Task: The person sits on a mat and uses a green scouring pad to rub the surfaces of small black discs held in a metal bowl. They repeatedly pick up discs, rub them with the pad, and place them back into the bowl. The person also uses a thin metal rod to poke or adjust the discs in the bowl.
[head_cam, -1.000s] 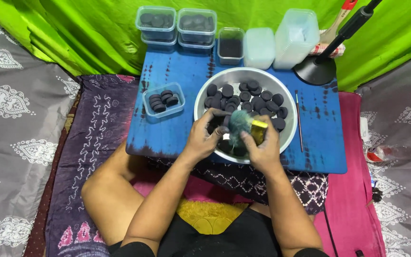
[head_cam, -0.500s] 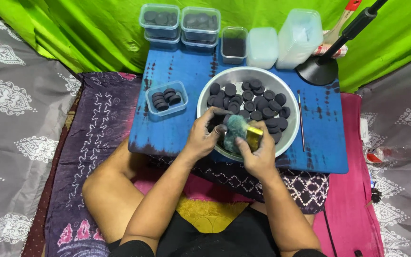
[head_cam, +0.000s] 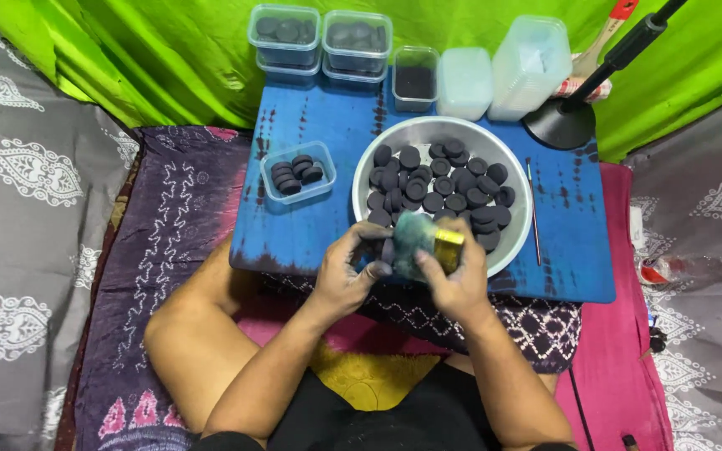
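Over the near rim of the metal bowl [head_cam: 511,171], we are pinching a dark disc [head_cam: 383,250] in our left hand [head_cam: 346,271] and scrubbing it, we judge, with a teal-and-yellow sponge [head_cam: 424,244] gripped in our right hand [head_cam: 459,280]. Clear lidded tubs [head_cam: 321,38] are lining the blue worktop's [head_cam: 574,250] far edge; a small open tub [head_cam: 296,173] is sitting left.

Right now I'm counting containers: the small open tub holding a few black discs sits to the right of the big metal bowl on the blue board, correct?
Not quite. The head view shows the small open tub of black discs to the left of the big metal bowl, not the right. It does sit on the blue board.
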